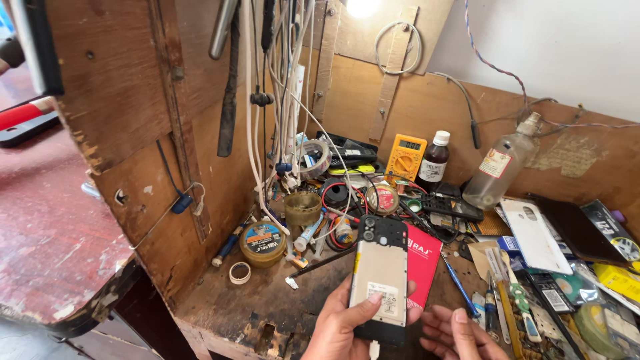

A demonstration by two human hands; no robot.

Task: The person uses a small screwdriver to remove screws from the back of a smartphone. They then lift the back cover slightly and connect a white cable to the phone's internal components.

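Opened black mobile phone with its back cover off and a pale silver battery showing (380, 277) sat upright in the left hand (340, 327), above the front edge of the worn wooden desk (233, 313). The left fingers were clamped on it, the thumb (371, 301) pressed on the white label of the battery and the other fingers wrapped behind the body. The right hand (457, 333) lay just beside the phone's lower right corner, its fingers (460, 317) loosely apart and curled, the tips touching or nearly touching the phone's edge; which of the two could not be told. A white cable end (374, 350) hung from the bottom of the phone.

Behind the phone a flat red card packet (425, 263) lay on the desk, and a blue-handled thin tool (460, 288) lay to the right of it. Further right were a white phone back cover (533, 233) and a clutter of small tools and packets. To the left stood a round yellow tin with a blue label (263, 241) and, near it, a small white tape ring (240, 272). At the back stood a yellow multimeter (407, 157), a dark brown bottle with a white cap (435, 162) and a clear plastic bottle leaning against the brown board wall (500, 170). White cables (280, 100) hung down the wall above the tangle of wires.
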